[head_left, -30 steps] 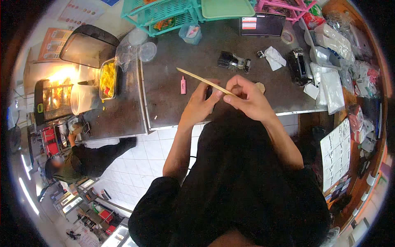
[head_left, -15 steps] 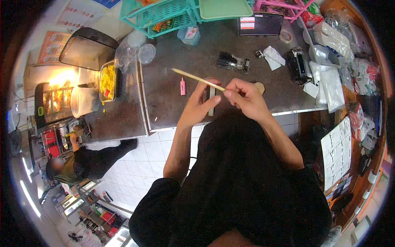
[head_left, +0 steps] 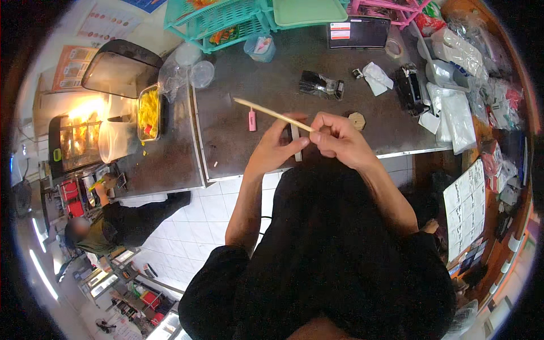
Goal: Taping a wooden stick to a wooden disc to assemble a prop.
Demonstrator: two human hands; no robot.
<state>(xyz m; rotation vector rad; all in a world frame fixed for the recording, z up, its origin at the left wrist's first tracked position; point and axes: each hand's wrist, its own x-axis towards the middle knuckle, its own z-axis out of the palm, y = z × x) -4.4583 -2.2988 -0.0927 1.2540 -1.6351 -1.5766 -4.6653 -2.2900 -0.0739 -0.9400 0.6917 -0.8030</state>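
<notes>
A long thin wooden stick point(head_left: 266, 111) slants up to the left over the grey metal counter point(head_left: 226, 141). My right hand point(head_left: 339, 139) pinches its near end. My left hand point(head_left: 276, 148) is beside it, fingers curled, thumb touching the stick and a pale flat strip point(head_left: 296, 143) that stands between the two hands. A small pink object point(head_left: 252, 120) lies on the counter just left of my left hand. A small wooden octagonal piece point(head_left: 357, 120) lies just beyond my right hand.
On the counter lie a black packet point(head_left: 321, 85), crumpled white paper point(head_left: 377, 77), a dark tablet point(head_left: 358, 32) and clear bags point(head_left: 453, 113). Teal baskets point(head_left: 226, 20) stand at the back. A tray of yellow food point(head_left: 148, 113) sits left. Another person point(head_left: 113, 221) crouches lower left.
Both hands and the stick have shifted slightly left and nearer to me. The stick's far tip now points further left. The grip looks the same.
</notes>
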